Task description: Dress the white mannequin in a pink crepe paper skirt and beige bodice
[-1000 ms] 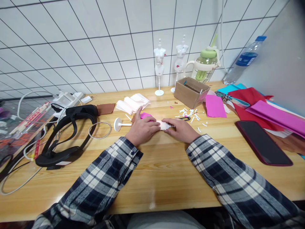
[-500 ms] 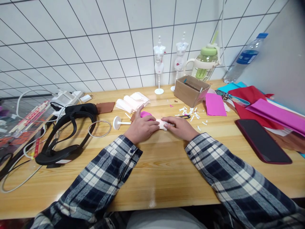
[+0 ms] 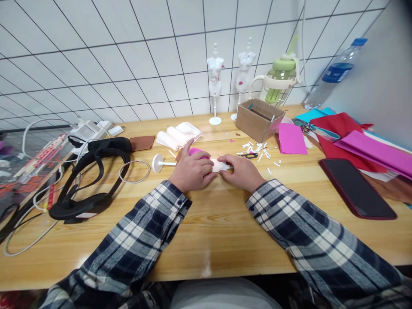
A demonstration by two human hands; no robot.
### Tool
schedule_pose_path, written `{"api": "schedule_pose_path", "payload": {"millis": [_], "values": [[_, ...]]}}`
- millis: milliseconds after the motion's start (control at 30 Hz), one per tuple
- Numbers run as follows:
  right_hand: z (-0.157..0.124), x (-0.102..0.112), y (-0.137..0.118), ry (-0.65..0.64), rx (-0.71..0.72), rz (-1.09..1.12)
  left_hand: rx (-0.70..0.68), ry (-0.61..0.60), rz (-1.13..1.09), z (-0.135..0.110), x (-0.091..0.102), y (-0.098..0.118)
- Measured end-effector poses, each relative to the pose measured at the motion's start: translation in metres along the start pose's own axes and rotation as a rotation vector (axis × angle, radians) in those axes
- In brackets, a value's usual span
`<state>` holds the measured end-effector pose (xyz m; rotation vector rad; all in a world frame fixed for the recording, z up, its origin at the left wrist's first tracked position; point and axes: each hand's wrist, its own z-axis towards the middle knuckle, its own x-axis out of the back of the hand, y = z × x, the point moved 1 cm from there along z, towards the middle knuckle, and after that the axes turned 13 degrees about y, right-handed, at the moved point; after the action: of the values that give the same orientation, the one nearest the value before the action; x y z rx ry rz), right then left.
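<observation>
A small white mannequin lies on its side on the table, its round stand base (image 3: 157, 163) pointing left. Bright pink material (image 3: 197, 152) and a pale pink wrap (image 3: 219, 165) cover its body. My left hand (image 3: 195, 169) is closed over the lower body, its index finger lifted off. At the other end my right hand (image 3: 243, 172) pinches the mannequin by the pale wrap. Between and under my fingers, much of the mannequin is hidden. Black-handled snips (image 3: 251, 155) lie just behind my right hand, among white paper scraps (image 3: 264, 151).
Two more mannequins (image 3: 215, 79) stand by the wall, near a cardboard box (image 3: 260, 120) and a green-lidded jug (image 3: 280, 81). Folded pale cloth (image 3: 179, 135) lies behind my left hand. A black headset (image 3: 93, 184) with cables sits left; a phone (image 3: 358, 189) and coloured sheets (image 3: 375, 150) lie right.
My right hand has shifted slightly left and its fingers have curled more over the mannequin's end. More of the pale wrap shows. My left hand stays nearly in place.
</observation>
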<state>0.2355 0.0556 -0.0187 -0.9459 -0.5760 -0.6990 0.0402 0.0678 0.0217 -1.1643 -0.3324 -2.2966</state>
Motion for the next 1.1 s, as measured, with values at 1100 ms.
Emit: {"api": "schedule_pose_path", "payload": {"millis": [1100], "values": [[0.001, 0.000, 0.002, -0.027, 0.065, 0.022, 0.225, -0.113, -0.022, 0.009, 0.001, -0.010]]}}
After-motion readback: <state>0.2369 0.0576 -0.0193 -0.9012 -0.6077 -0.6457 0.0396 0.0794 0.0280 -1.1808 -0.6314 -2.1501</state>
